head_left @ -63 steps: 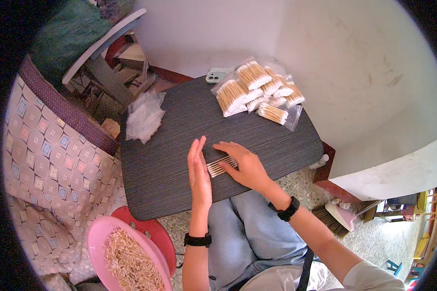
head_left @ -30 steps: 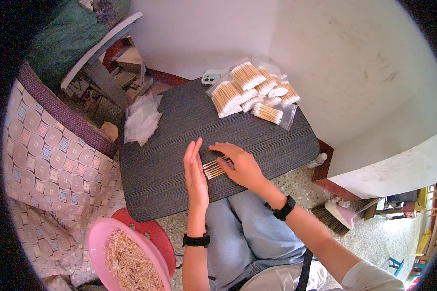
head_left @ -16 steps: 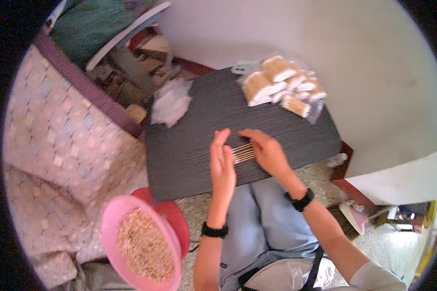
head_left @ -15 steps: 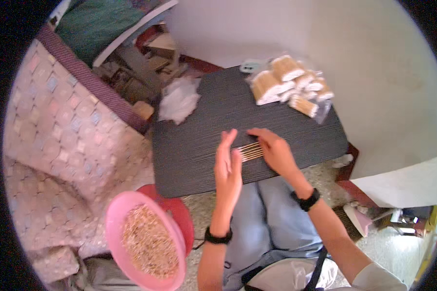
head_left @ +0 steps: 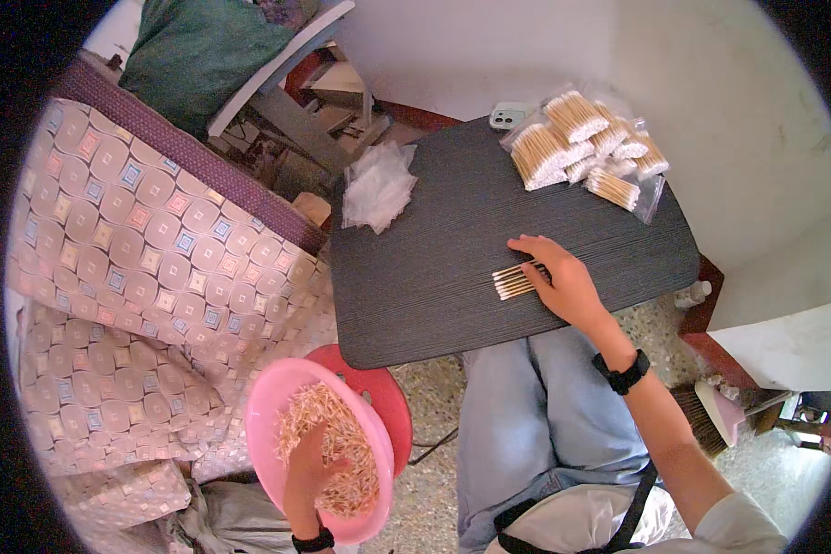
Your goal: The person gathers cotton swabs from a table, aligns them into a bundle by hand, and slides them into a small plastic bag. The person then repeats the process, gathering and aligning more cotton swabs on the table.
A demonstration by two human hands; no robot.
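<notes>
My right hand (head_left: pixel 568 284) rests on the black table (head_left: pixel 425 277), thumb apart from the stretched fingers. It lies against a small row of cotton swabs (head_left: pixel 511 284) laid side by side, covering their right ends. My left hand (head_left: pixel 308 478) is down in a pink basin (head_left: pixel 260 415) at lower left, over a heap of loose cotton swabs (head_left: pixel 358 443). The thumb there stands away from the fingers, and I see nothing held; the fingertips are partly lost against the swabs.
Clear bags packed with cotton swabs (head_left: pixel 572 138) are piled at the table's far right, beside a phone (head_left: pixel 508 115). Flat clear plastic bags (head_left: pixel 379 189) lie at the far left. A red stool (head_left: pixel 392 406) stands under the basin. A patterned sofa (head_left: pixel 157 249) is on the left.
My left hand has left the row of swabs on the table and moved down left into the basin. The right hand stays at the row. The view has shifted, too.
</notes>
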